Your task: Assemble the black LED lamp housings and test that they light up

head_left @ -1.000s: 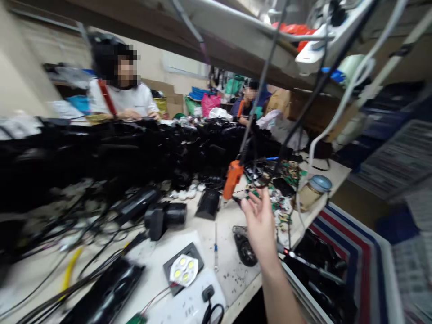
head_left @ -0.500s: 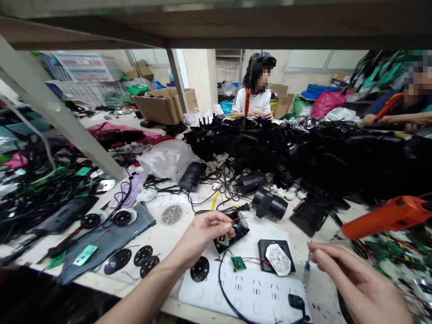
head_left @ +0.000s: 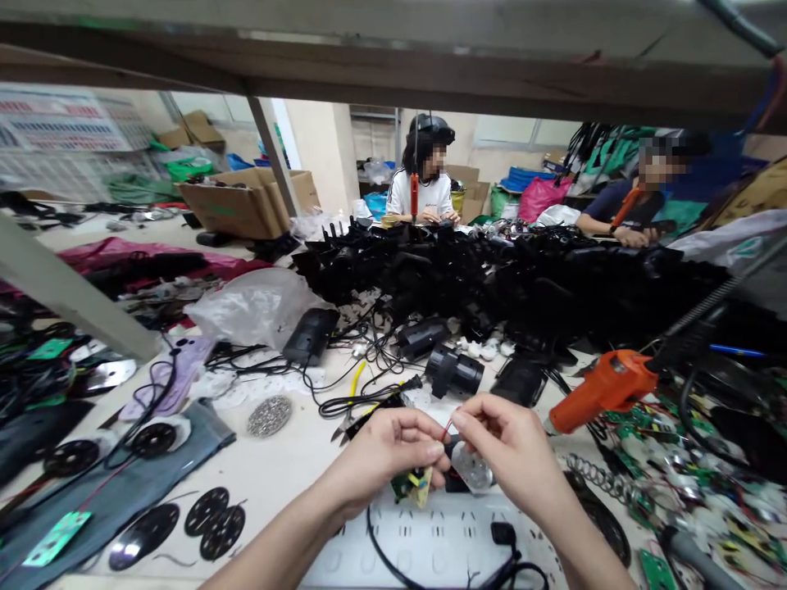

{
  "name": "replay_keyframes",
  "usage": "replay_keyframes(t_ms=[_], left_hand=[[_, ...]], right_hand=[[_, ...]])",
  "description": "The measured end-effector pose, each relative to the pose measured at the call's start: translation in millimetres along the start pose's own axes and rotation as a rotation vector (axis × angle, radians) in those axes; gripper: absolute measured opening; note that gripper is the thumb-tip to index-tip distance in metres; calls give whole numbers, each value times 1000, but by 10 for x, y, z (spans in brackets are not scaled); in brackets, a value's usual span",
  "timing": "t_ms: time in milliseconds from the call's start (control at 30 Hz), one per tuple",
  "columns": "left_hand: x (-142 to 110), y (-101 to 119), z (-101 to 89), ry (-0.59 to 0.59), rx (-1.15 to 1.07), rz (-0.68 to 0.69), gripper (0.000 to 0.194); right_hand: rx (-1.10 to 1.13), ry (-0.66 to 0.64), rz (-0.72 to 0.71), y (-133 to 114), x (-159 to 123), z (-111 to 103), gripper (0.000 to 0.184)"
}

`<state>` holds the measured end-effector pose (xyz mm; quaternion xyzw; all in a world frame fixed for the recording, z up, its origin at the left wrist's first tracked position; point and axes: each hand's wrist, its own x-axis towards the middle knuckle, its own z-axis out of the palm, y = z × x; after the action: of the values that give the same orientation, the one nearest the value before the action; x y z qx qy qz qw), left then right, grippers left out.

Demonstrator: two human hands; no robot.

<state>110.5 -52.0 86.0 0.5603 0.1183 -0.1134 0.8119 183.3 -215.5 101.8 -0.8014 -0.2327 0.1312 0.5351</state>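
My left hand (head_left: pixel 399 451) is closed in a pinch on a thin red wire (head_left: pixel 448 427). Just under its fingers hangs a small circuit board (head_left: pixel 419 485) with yellow parts, partly covered by the hand. At the wire's upper end, my right hand (head_left: pixel 507 442) has thumb and forefinger pressed together. Below the right hand, a clear faceted lens disc (head_left: pixel 475 474) shows in part. Behind the left hand, a black housing (head_left: pixel 387 401) is mostly hidden. Beneath both hands lies a white power strip (head_left: pixel 424 533) with a black plug (head_left: pixel 502 534) in it.
An orange electric screwdriver (head_left: pixel 602 392) hangs at right, above loose circuit boards (head_left: pixel 657 565). Yellow-handled cutters (head_left: pixel 357 381) and a dish of screws (head_left: pixel 269 415) lie behind the left hand. Black housings (head_left: pixel 455 279) are heaped farther back; two people sit beyond.
My right hand has moved left from the table's right side to the red wire by my left hand. The small circuit board now hangs under my left fingers. The view has turned right.
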Motion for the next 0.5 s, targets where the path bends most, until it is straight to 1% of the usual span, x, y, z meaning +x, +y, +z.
replay_keyframes(t_ms=[133,200,233,367,433,500], left_hand=[[3,-17,-7,-93,43,-82,36],[11,-27,-4,-134,63,-73,35],[17,-29,-3,-134,63,-52,35],[37,-1,3,-30,57,21,37],[46,25,5,5,61,13,37],[62,43,4,16,55,2,36]], right_hand=[[-54,-12,-61,-25,-17,19,25],[-63,-27,-92,-42,-22,25,26],[-69,-29,-100,-47,-22,27,26],[-104,4,-103,-41,-5,35,24],[-115,15,-114,-33,13,45,25],[-113,24,-120,-24,33,55,25]])
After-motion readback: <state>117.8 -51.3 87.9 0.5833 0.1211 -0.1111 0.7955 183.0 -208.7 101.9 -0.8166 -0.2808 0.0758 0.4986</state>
